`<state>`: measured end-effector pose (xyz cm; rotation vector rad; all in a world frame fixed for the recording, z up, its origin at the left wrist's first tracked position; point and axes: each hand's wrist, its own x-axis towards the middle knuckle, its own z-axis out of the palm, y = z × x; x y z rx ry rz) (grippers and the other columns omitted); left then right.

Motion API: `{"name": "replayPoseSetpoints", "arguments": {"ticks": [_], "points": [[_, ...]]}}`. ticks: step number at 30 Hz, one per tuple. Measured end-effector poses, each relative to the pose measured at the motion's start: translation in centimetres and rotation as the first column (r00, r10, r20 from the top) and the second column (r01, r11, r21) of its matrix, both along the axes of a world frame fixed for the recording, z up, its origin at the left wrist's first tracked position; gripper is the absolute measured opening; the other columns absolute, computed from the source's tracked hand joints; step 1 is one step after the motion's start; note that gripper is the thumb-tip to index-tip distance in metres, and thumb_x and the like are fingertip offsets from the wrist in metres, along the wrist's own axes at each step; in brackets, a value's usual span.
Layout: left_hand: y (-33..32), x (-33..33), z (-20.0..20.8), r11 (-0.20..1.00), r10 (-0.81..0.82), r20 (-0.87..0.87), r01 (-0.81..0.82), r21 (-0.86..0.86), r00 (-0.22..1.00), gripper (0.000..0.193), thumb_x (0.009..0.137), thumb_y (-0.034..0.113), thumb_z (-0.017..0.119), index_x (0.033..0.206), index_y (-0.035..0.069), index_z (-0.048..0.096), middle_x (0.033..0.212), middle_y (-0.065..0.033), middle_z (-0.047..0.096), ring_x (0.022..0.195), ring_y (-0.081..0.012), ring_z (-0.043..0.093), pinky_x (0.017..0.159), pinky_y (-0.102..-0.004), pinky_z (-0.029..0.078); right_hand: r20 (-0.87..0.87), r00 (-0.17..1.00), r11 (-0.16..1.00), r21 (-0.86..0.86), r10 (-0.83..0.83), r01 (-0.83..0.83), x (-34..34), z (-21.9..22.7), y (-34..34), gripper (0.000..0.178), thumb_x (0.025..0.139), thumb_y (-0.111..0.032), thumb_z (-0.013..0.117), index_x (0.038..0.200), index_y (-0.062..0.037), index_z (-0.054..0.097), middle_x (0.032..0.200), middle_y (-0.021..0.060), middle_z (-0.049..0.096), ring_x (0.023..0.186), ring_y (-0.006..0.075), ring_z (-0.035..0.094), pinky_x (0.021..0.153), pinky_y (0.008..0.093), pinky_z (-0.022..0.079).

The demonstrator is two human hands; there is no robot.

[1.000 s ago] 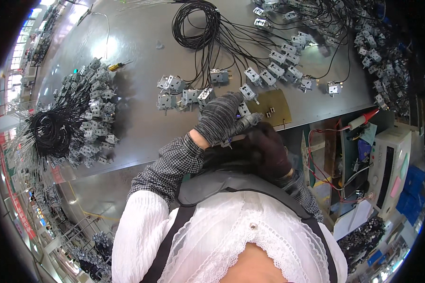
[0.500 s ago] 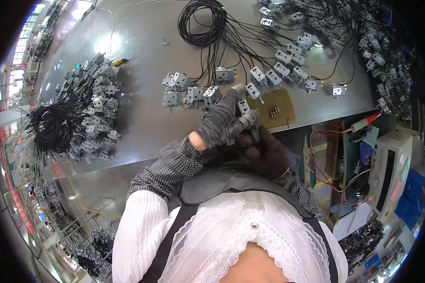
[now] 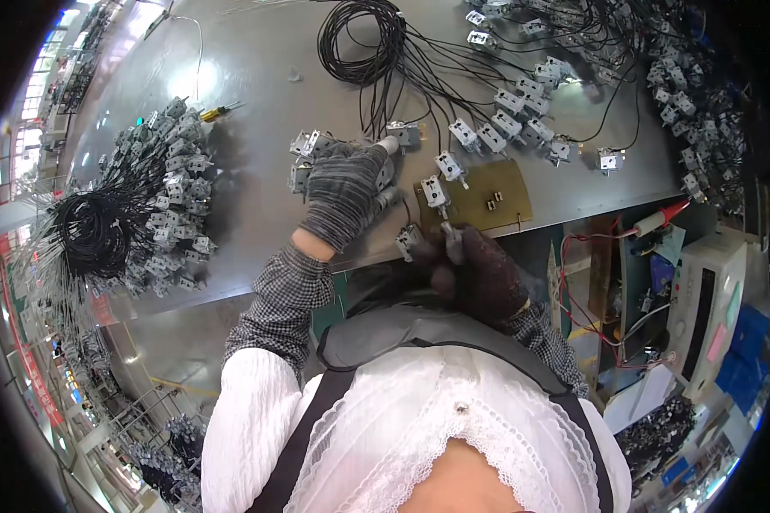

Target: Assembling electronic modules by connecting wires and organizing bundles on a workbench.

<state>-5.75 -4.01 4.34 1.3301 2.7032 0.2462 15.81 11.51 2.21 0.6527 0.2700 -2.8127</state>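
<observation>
Metal table: The broad steel-coloured table (image 3: 265, 94) spans beneath and beyond both your hands, its near edge close to your right fingers.
Piled bundle: Well left of your grip, metal units (image 3: 175, 184) lie massed on their leads, heads seemingly turned inward for easy reach.
Cable coil: Beyond your hands, a black cable coil (image 3: 391, 43) appears looped to tame slack; its leads fan toward you, a likely snag.
Striped glove: Your left hand (image 3: 346, 197) curves over a unit cluster (image 3: 299, 177), thumb and fingers spread apart; the glove hides whether anything is gripped.
Maroon glove: Your right hand (image 3: 488, 274) bends its fingers at the edge; you cannot tell how tightly they close.
Brown plate: Just beyond your right fingers, the plate (image 3: 509, 184) perhaps serves as a rest.
Boxy metal unit: One unit (image 3: 408, 243) sits just left of your right fingertips, contact unclear.
</observation>
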Motion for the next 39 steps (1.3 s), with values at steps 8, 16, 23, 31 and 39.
{"name": "replayPoseSetpoints", "arguments": {"ticks": [8, 16, 23, 31, 39], "points": [[0.7, -1.7, 0.8, 0.962, -0.025, 0.093, -0.001, 0.272, 0.995, 0.047, 0.09, 0.04, 0.08, 0.128, 0.014, 0.071, 0.101, -0.0105, 0.074, 0.097, -0.0289, 0.073, 0.104, -0.0458, 0.05, -0.076, 0.996, 0.814, 0.581, 0.037, 0.014, -2.4, -1.3, -0.1, 0.044, 0.11, -0.039, 0.057, 0.135, -0.0022, 0.059, 0.122, 0.0113, 0.069, 0.102, 0.0187, 0.067, 0.093, 0.0351, 0.057], [4.1, 2.6, -2.4, 0.921, -0.099, 0.106, 0.051, 0.385, 0.989, 0.044, 0.095, 0.035, 0.078, 0.125, 0.004, 0.071, 0.112, -0.0168, 0.072, 0.103, -0.034, 0.071, 0.092, -0.0477, 0.056, -0.057, 0.997, 0.563, 0.827, 0.06, 0.014, -0.8, -5.6, 0.9, 0.039, 0.114, -0.032, 0.051, 0.136, -0.0011, 0.058, 0.115, 0.0091, 0.07, 0.097, 0.0182, 0.068, 0.082, 0.0328, 0.058], [0.6, 2.7, -3.9, 0.9, -0.11, 0.014, 0.094, 0.426, 0.994, 0.052, 0.081, 0.034, 0.089, 0.122, 0.007, 0.071, 0.107, -0.0157, 0.071, 0.093, -0.0353, 0.071, 0.081, -0.0474, 0.058, -0.205, 0.937, 0.31, 0.905, -0.282, 0.291, -2.4, -1.2, 2.0, 0.028, 0.113, -0.02, 0.051, 0.131, -0.0019, 0.063, 0.117, 0.01, 0.074, 0.1, 0.018, 0.071, 0.085, 0.0319, 0.056], [-0.3, 2.1, -4.7, 0.682, -0.154, 0.17, -0.02, 0.731, 0.973, 0.047, 0.079, 0.013, 0.09, 0.121, 0.007, 0.07, 0.11, -0.0123, 0.071, 0.087, -0.0248, 0.069, 0.075, -0.0355, 0.058, -0.312, 0.949, -0.119, 0.942, 0.048, 0.315, -10.2, -4.5, 2.2, 0.026, 0.113, -0.017, 0.05, 0.129, 0.0004, 0.063, 0.114, 0.0156, 0.072, 0.099, 0.021, 0.07, 0.086, 0.0342, 0.056], [-1.3, 0.9, -4.2, 0.647, -0.162, 0.237, -0.079, 0.759, 0.958, 0.045, 0.085, 0.007, 0.079, 0.128, 0.004, 0.068, 0.114, -0.0129, 0.069, 0.102, -0.0258, 0.069, 0.09, -0.0379, 0.057, -0.333, 0.866, -0.222, 0.874, 0.372, 0.432, -13.0, -5.7, 3.9, 0.022, 0.111, -0.016, 0.058, 0.127, -0.0009, 0.059, 0.116, 0.0169, 0.062, 0.101, 0.0284, 0.068, 0.088, 0.0394, 0.055]]}}
